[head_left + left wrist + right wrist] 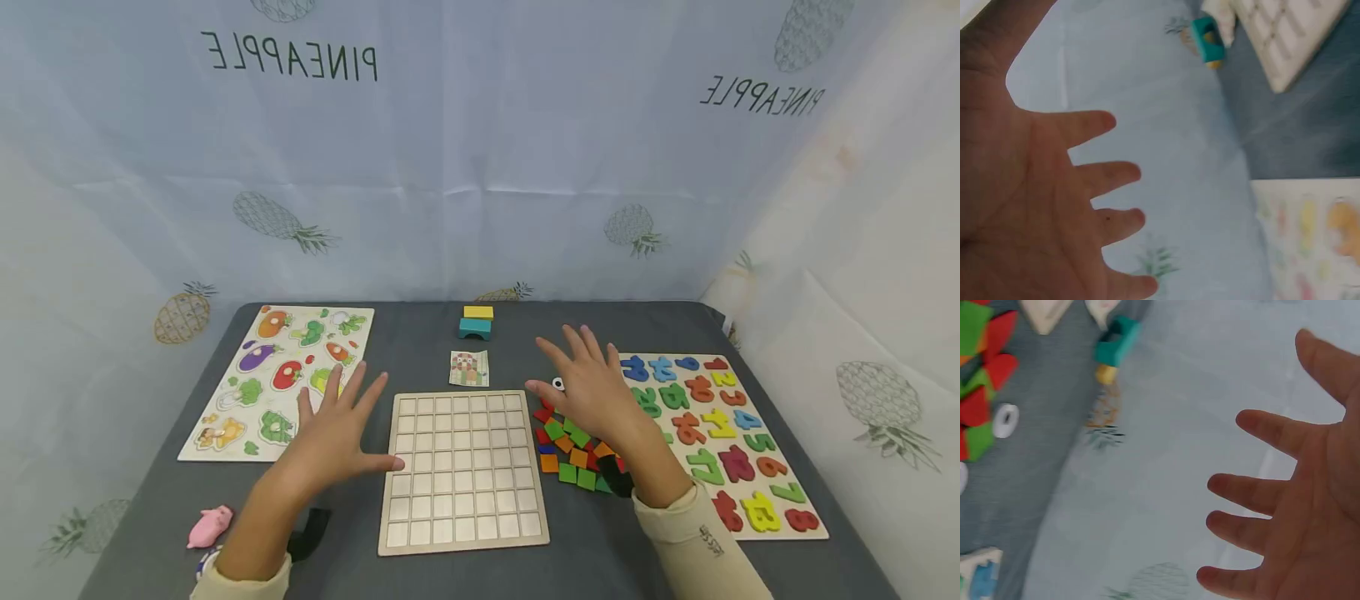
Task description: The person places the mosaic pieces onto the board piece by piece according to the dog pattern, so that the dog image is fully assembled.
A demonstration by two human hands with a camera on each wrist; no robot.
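Observation:
Both hands are raised with fingers spread, and neither holds anything. In the head view the left hand (330, 437) overlaps the left edge of a square wooden grid board (463, 548) and a corner of the vegetable puzzle board (225, 398). The right hand (588, 387) is over a loose pile of coloured tiles (567, 473), beside the number puzzle board (813, 533). Every cell of the grid board looks bare wood. Behind it lies a small printed picture card (469, 368). Each wrist view shows an open palm, the left palm (1029, 187) and the right palm (1316, 500).
A teal block (475, 329) and a yellow block (478, 312) stand at the back of the dark table. A pink pig figure (210, 527) lies at the front left. A white ring-shaped piece (1005, 420) sits by the tiles. A pineapple-print curtain (450, 167) hangs behind the table.

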